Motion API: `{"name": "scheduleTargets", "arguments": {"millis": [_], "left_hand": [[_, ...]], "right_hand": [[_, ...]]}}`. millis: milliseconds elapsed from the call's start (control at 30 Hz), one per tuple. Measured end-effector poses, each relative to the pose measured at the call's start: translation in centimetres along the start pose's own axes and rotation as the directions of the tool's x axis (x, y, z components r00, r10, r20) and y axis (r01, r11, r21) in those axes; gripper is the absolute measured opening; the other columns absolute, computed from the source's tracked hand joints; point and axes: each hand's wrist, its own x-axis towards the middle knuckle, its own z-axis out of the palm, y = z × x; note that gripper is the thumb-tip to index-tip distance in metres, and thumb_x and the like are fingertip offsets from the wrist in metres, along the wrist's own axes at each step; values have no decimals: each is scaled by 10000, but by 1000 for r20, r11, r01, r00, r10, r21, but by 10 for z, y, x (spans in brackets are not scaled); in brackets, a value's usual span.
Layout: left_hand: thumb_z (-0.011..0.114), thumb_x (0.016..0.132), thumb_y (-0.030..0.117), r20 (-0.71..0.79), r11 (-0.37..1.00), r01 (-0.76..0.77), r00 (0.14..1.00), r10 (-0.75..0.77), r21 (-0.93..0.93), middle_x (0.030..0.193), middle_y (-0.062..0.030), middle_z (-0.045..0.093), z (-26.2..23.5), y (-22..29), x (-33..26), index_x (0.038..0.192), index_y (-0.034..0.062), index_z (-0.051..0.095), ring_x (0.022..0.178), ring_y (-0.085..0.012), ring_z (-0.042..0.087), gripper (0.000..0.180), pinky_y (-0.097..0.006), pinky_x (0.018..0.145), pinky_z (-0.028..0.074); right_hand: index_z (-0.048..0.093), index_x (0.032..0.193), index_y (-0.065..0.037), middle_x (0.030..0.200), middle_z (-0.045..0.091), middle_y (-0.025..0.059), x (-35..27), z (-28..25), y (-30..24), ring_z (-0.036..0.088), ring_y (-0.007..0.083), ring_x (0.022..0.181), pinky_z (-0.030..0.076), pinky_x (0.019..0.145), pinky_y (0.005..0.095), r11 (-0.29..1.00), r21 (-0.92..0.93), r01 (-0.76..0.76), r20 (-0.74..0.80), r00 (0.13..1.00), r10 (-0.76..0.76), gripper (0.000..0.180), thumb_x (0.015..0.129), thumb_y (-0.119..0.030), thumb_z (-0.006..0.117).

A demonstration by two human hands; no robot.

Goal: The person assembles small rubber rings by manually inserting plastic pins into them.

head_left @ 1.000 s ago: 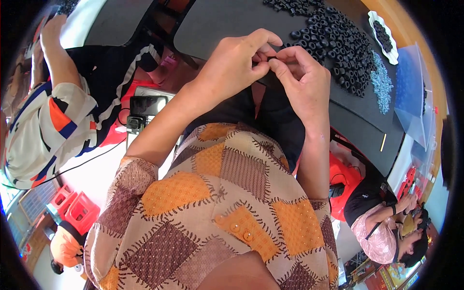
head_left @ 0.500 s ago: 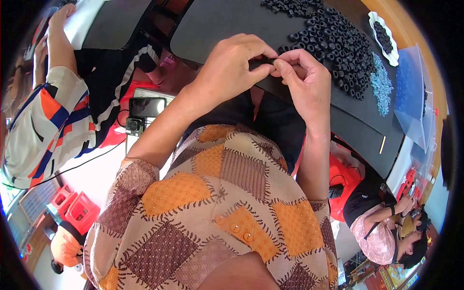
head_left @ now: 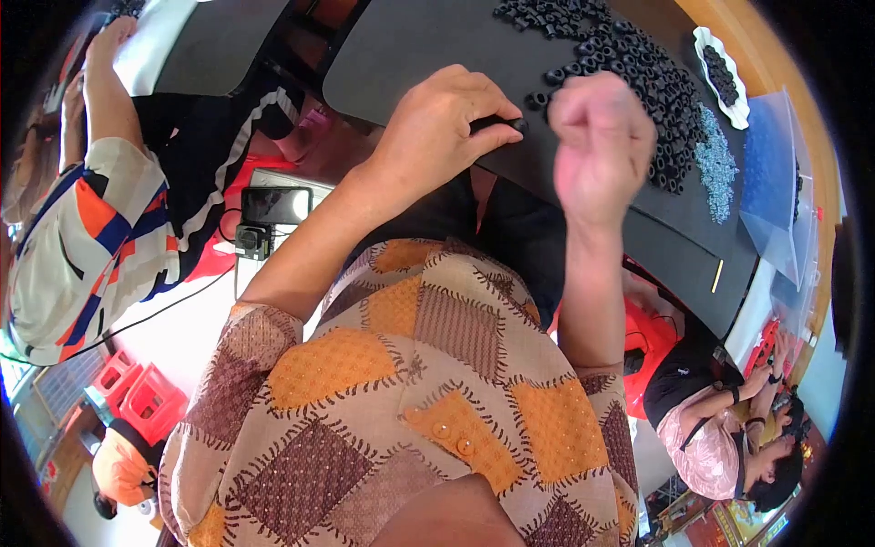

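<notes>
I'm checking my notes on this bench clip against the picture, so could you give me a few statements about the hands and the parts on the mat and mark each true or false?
1. The left hand pinches a small black part at its fingertips. True.
2. The right hand lies flat and open on the mat. False: it is raised, curled and motion-blurred.
3. A heap of small black ring parts lies on the dark mat beyond the hands. True.
4. The small white dish is empty. False: it holds black parts.
5. The two hands are touching. False: a gap shows between them.
</notes>
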Motion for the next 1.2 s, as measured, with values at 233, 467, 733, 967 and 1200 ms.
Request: {"name": "scheduleTargets", "arguments": {"millis": [233,467,733,967,1200], "left_hand": [[781,738,155,-52,998,-33,998,31,-46,873,-66,691,2,-7,-2,863,44,735,845,-270,613,174,-366,737,513],[790,702,133,-29,1000,-23,999,24,20,871,-57,693,1,-7,5,849,41,744,852,-261,612,180,-368,747,519],[788,707,118,-58,999,-21,998,20,-26,876,-38,696,5,-6,2,846,34,745,861,-249,604,167,-356,766,520],[786,717,123,-31,1000,5,1000,-4,12,888,-41,694,0,-4,2,826,41,740,877,-261,597,144,-361,769,518],[761,847,139,270,675,460,887,-374,-577,900,0,695,-24,4,11,896,6,721,779,-68,598,147,-224,712,477]], "right_hand": [[408,648,-31,623,361,20,14,21,-19,309,107,552,219,502,296,863,496,100,35,990,-135,340,958,-124,512],[374,636,-55,607,332,-19,5,18,24,276,83,525,206,495,276,955,281,-100,56,995,88,416,1005,-173,527],[337,638,-89,594,284,-29,8,23,19,229,74,487,198,461,266,899,435,56,-75,997,-26,372,985,-124,465],[337,626,-88,581,288,-30,18,24,13,232,62,483,188,445,258,931,365,12,-141,989,42,390,990,-114,473],[641,934,-25,780,549,45,9,-29,-25,463,104,635,383,558,247,950,-305,67,35,998,-59,168,830,-123,728]]}}
